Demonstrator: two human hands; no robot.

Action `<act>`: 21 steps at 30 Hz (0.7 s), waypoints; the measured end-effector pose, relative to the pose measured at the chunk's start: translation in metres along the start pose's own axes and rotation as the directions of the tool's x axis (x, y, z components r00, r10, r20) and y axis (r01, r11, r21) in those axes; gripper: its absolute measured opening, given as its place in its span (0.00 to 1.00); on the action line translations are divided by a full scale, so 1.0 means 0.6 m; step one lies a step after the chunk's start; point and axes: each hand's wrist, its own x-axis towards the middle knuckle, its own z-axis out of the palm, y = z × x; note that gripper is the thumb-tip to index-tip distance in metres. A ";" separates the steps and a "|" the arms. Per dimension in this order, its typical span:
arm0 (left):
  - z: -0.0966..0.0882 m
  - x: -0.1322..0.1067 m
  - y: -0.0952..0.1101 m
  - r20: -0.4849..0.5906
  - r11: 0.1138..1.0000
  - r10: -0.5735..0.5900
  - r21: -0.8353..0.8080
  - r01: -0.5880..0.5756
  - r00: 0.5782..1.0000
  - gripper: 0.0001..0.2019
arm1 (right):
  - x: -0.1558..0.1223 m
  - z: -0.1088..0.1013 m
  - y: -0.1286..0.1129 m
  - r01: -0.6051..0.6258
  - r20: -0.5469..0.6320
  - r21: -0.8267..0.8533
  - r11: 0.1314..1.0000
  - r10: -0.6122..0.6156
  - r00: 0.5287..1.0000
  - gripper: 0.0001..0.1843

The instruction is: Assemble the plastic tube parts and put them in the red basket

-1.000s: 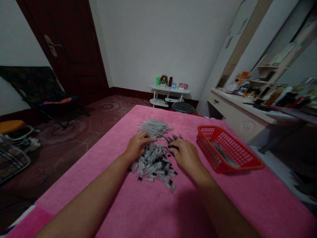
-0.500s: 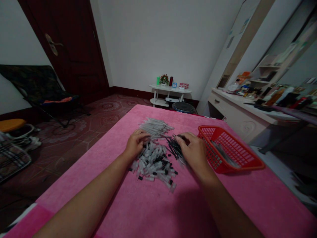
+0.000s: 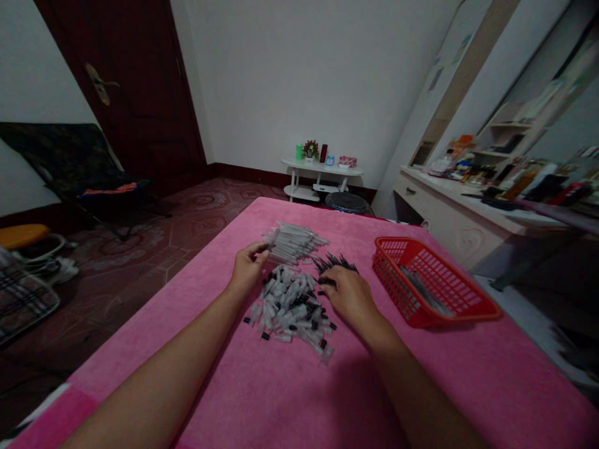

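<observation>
A heap of small clear caps with black ends (image 3: 291, 308) lies on the pink table (image 3: 262, 399) between my hands. My left hand (image 3: 247, 267) pinches one clear tube (image 3: 273, 238) by its end, just in front of a stack of long clear tubes (image 3: 296, 242). My right hand (image 3: 345, 293) rests palm down, fingers curled, on the right edge of the heap, beside a bunch of thin black refills (image 3: 337, 262). What its fingers hold, if anything, is hidden.
A red plastic basket (image 3: 433, 284) with several finished pens stands to the right of my right hand. Beyond the table are a white side table (image 3: 320, 174), a dresser (image 3: 472, 206) at right, a dark folding chair (image 3: 79, 174) at left and a dark door.
My left hand has lifted a clear tube off the stack. My right hand has come back from the black refills toward the heap of caps.
</observation>
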 end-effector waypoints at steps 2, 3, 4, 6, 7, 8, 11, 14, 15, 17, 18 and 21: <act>0.006 -0.007 0.004 -0.007 0.982 -0.100 -0.161 0.097 0.995 0.17 | 0.000 0.012 -0.002 0.033 0.042 -0.042 0.999 -0.031 0.999 0.09; 0.008 -0.010 0.006 0.007 0.964 -0.139 -0.227 0.137 0.990 0.18 | -0.001 0.017 -0.003 0.049 0.058 -0.062 0.997 -0.045 0.997 0.09; 0.010 -0.012 0.008 0.023 0.948 -0.164 -0.272 0.164 0.986 0.20 | -0.002 0.022 -0.004 0.064 0.073 -0.080 0.995 -0.058 0.996 0.09; 0.009 -0.013 0.008 0.048 0.944 -0.165 -0.280 0.171 0.985 0.21 | -0.003 0.029 -0.005 0.073 0.100 -0.103 0.992 -0.063 0.993 0.10; 0.008 -0.011 0.006 0.054 0.959 -0.140 -0.242 0.149 0.989 0.21 | -0.003 0.031 -0.005 0.066 0.107 -0.105 0.992 -0.054 0.993 0.10; 0.005 -0.010 0.005 0.060 0.977 -0.101 -0.180 0.110 0.993 0.20 | -0.003 0.032 -0.004 0.052 0.106 -0.096 0.994 -0.042 0.993 0.10; -0.003 -0.003 0.000 0.122 0.994 0.068 0.081 -0.079 0.990 0.14 | 0.000 0.031 -0.001 0.010 0.032 0.028 1.000 -0.011 0.999 0.11; -0.008 -0.001 0.001 0.240 0.919 0.226 0.269 -0.289 0.944 0.10 | 0.004 0.024 0.001 0.024 -0.138 0.278 0.960 0.015 0.990 0.12; -0.008 -0.002 0.002 0.282 0.889 0.265 0.300 -0.347 0.922 0.09 | 0.006 0.021 0.000 0.045 -0.203 0.355 0.934 0.030 0.979 0.11; -0.008 -0.005 0.005 0.361 0.833 0.321 0.332 -0.442 0.876 0.09 | 0.007 0.016 -0.003 0.088 -0.317 0.472 0.877 0.075 0.946 0.09; -0.007 -0.006 0.007 0.398 0.808 0.342 0.338 -0.482 0.851 0.09 | 0.007 0.013 -0.006 0.101 -0.353 0.521 0.848 0.106 0.930 0.09; -0.005 -0.010 0.010 0.478 0.747 0.389 0.337 -0.573 0.788 0.10 | 0.007 0.008 -0.015 0.087 -0.360 0.662 0.745 0.214 0.908 0.08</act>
